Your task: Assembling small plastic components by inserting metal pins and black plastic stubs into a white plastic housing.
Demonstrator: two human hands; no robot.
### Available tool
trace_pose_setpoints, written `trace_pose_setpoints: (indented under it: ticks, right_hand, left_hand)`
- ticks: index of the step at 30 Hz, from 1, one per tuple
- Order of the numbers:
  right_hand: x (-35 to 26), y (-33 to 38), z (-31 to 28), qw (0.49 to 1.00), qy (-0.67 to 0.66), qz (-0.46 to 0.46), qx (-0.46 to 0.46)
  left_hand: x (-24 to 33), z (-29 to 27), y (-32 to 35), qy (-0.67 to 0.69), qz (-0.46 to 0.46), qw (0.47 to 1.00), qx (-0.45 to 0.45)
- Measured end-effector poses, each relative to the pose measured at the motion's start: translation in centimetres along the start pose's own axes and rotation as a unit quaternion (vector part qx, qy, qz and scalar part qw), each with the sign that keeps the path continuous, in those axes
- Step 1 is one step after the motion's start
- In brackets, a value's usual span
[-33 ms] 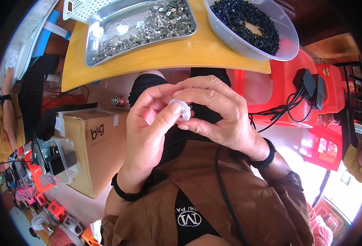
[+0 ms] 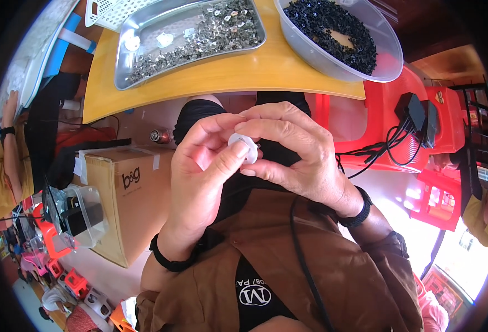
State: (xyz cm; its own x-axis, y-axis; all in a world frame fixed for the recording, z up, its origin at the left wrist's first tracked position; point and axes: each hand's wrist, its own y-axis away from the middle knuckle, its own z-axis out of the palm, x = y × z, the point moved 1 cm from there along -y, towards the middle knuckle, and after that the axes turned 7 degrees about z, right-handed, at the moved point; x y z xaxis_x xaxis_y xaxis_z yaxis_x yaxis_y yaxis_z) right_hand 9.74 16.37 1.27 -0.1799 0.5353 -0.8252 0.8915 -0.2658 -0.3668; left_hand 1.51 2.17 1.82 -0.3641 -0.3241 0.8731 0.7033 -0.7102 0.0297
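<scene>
Above my lap, both hands meet around a small white round plastic piece (image 2: 250,150). My left hand (image 2: 200,166) pinches it, the thumb pressed on its face and the fingers behind. My right hand (image 2: 296,152) curls over the same piece from the other side, its index finger at the upper edge and its thumb tip just below the lower edge. Whatever lies behind the piece is mostly hidden by my fingers. Beyond my hands, a metal tray (image 2: 123,69) holds many small metal pieces (image 2: 222,33) and a few white plastic parts (image 2: 164,39).
On the yellow table (image 2: 288,77) stands a clear plastic bowl (image 2: 321,63) of small black parts. A white basket (image 2: 117,12) is at the far left. A cardboard box (image 2: 139,205) sits at left, red stools (image 2: 388,122) with black adapters and cables at right. Other people are at both sides.
The white piece has turned slightly, its face now flatter toward me, and my left thumb has shifted a little across it. My right hand has hardly moved.
</scene>
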Motion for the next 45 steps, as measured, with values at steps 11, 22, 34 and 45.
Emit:
trace_pose_setpoints:
  ticks: [11, 22, 34, 45]
  right_hand:
    - [0.2, 0.5, 0.0, 0.998, 0.009, -0.059, 0.033]
    - [0.0, 0.7, 0.1, 0.995, 0.016, -0.094, 0.030]
    - [0.2, 0.8, -0.7, 0.997, -0.039, -0.060, 0.028]
    - [-0.8, -3.8, -9.4, 0.930, 0.281, -0.106, 0.212]
  left_hand:
    - [-0.2, -0.1, 0.3, 0.042, -0.052, 0.998, -0.019]
    - [0.1, -0.3, 0.8, 0.010, -0.033, 0.998, -0.055]
    - [0.1, -0.1, 0.8, 0.015, -0.033, 0.998, -0.053]
    - [0.4, -1.3, 0.9, 0.001, -0.029, 1.000, 0.006]
